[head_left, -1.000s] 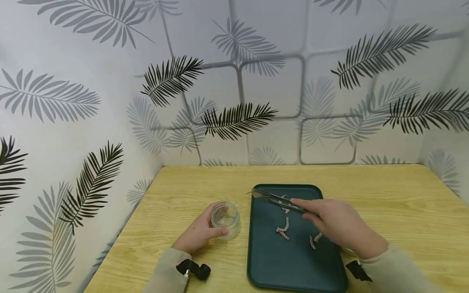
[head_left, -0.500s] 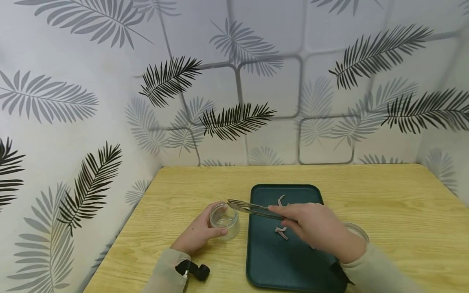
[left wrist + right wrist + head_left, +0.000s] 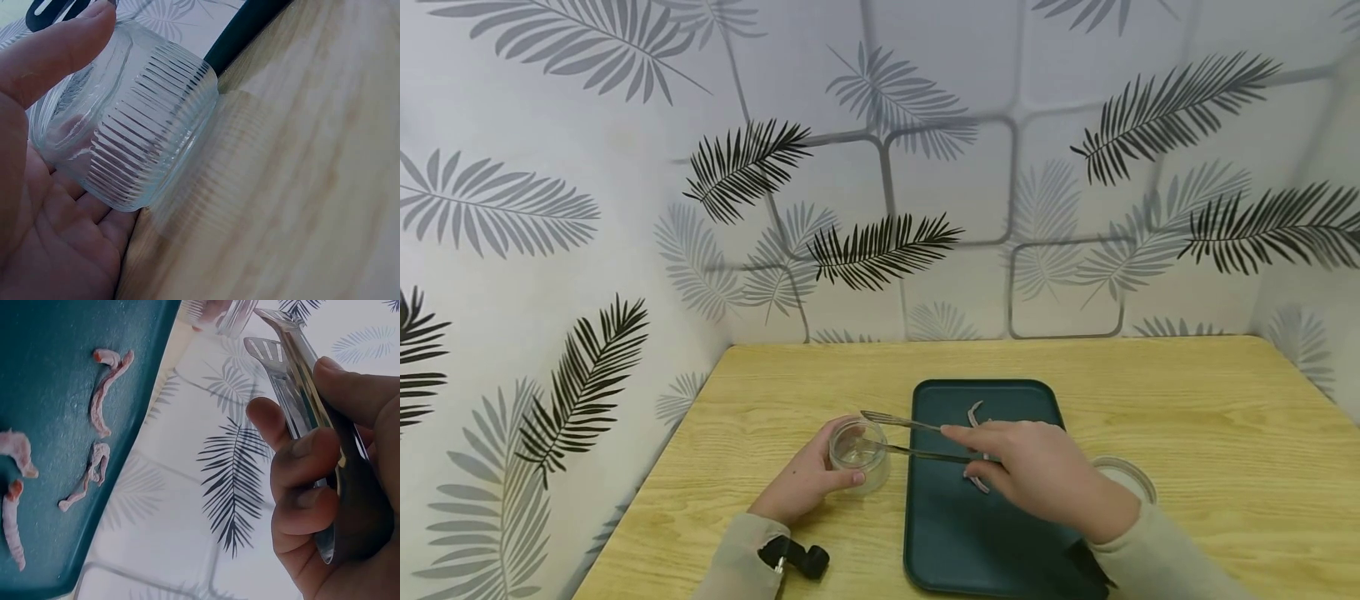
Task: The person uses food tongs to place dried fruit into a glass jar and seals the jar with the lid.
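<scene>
My left hand (image 3: 805, 479) holds a small clear glass jar (image 3: 874, 477) upright on the table, thumb on the near side. In the left wrist view the jar's ribbed wall (image 3: 144, 125) shows. My right hand (image 3: 1045, 471) grips metal tongs (image 3: 925, 455), slotted tips to the left. The tongs' arms stand apart at the jar, one tip over its far rim and the other at its mouth. I cannot tell what lies inside the jar. Several pale pinkish, shrivelled strips (image 3: 103, 400) lie on the dark green tray (image 3: 962, 542); my right hand hides some in the head view.
A round, clear-rimmed lid or dish (image 3: 1138, 477) lies right of the tray, partly behind my right wrist. The wooden table (image 3: 820, 367) meets a leaf-patterned wall (image 3: 940, 275) at the back. A black wrist camera mount (image 3: 808, 558) sits at my left cuff.
My right hand has moved left with the tongs, from over the tray to the jar. The tongs' arms were close together and now stand apart. My left hand stays on the jar.
</scene>
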Demonstrator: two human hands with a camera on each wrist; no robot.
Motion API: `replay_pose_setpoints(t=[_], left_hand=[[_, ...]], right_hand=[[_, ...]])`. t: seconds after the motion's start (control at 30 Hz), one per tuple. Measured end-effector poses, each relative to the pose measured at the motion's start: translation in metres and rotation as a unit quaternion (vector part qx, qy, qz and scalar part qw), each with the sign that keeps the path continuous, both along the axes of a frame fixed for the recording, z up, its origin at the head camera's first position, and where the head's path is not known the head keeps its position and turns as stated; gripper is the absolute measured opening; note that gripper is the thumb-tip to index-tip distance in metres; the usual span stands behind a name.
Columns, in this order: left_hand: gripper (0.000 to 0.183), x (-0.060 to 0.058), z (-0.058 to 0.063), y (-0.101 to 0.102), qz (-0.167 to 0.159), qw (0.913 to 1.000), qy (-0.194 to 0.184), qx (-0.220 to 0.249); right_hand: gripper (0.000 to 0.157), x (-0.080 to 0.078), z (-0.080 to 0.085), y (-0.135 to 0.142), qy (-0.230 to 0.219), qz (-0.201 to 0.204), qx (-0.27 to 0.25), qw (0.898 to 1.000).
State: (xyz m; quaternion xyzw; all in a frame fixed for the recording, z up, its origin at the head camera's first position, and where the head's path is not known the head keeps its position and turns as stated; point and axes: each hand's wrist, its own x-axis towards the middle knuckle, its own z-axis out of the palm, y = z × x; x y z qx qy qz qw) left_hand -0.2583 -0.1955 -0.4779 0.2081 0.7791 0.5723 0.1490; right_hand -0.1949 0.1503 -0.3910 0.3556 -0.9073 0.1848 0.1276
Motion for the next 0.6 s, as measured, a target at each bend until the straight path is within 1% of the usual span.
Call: replay_pose_setpoints(t=[0.3, 0.53, 0.6], left_hand=[[0.084, 0.000, 0.001, -0.001, 0.001, 1.0000, -0.001, -0.002], [0.083, 0.000, 0.000, -0.001, 0.000, 1.0000, 0.004, -0.006], [0.082, -0.001, 0.000, -0.001, 0.001, 0.9999, 0.005, -0.010]], right_hand=[[0.056, -0.001, -0.002, 0.016, -0.011, -0.022, -0.003, 1.000], [0.058, 0.001, -0.001, 0.039, -0.013, -0.069, 0.019, 0.997], [0.058, 0.001, -0.002, 0.047, -0.020, -0.082, 0.023, 0.996]])
